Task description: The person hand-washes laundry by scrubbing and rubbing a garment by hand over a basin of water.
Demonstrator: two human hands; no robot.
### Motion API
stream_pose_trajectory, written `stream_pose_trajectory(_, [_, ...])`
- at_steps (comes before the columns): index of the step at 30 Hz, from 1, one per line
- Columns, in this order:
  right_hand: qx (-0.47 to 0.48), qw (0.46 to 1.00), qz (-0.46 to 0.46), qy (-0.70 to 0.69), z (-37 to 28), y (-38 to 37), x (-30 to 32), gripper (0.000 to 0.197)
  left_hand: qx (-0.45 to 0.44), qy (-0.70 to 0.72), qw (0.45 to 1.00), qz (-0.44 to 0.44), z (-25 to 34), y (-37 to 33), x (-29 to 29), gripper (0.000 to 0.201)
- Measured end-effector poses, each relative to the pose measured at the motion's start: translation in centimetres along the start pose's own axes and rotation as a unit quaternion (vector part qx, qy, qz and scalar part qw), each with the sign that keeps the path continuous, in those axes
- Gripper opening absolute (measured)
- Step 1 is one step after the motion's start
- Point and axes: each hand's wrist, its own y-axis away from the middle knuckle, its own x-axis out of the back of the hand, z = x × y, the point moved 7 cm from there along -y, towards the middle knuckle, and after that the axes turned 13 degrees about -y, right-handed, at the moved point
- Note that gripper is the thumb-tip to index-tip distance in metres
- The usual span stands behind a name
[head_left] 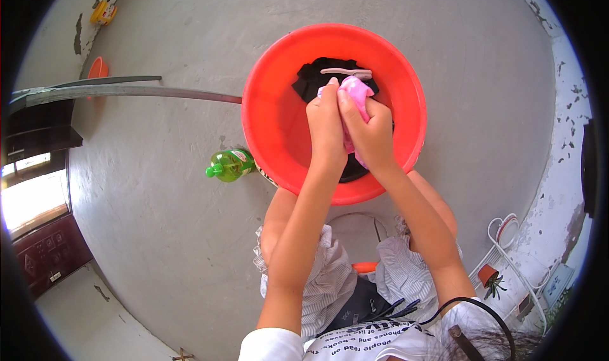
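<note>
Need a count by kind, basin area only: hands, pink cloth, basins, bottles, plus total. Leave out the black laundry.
Hands: 2 (left hand, right hand)
Pink cloth: 1, held between both hands
Red basin: 1
Green bottle: 1, lying on the floor
Total: 5

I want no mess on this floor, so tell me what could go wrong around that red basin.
The green bottle sits close beside the red basin, so a bump might knock it away. The pink cloth, gripped between the left hand and right hand, could slip. The pale brush-like tool lies loose on the black cloth and may slide if that shifts.
</note>
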Motion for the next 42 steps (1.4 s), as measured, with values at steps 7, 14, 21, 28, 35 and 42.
stream_pose_trajectory(7, [-0.082,0.996,0.023,-0.025,0.7,-1.6,1.6,0.030,-0.011,0.001,1.000,0.014,-1.3,0.8,-1.2,0.031])
stream_pose_trajectory(14, [-0.035,0.999,0.005,0.001,0.7,-0.5,0.6,0.034,0.004,0.025,0.999,0.027,-0.9,-0.1,0.1,0.026])
stream_pose_trajectory(21, [-0.005,0.996,-0.061,0.067,-0.4,0.9,-1.5,0.034,-0.015,0.015,1.000,0.006,0.8,0.0,1.1,0.028])
stream_pose_trajectory(28, [-0.023,0.999,0.028,-0.006,0.4,-1.2,1.4,0.032,0.012,-0.028,1.000,0.006,-1.4,1.0,-0.7,0.025])
stream_pose_trajectory(35, [-0.032,0.999,0.033,-0.025,0.5,-0.9,1.1,0.032,0.011,-0.010,1.000,-0.001,-1.6,0.4,-0.3,0.025])
stream_pose_trajectory(42, [-0.003,0.998,-0.040,0.044,-0.1,1.3,-1.3,0.033,-0.019,0.009,1.000,0.012,0.9,0.0,1.3,0.030])
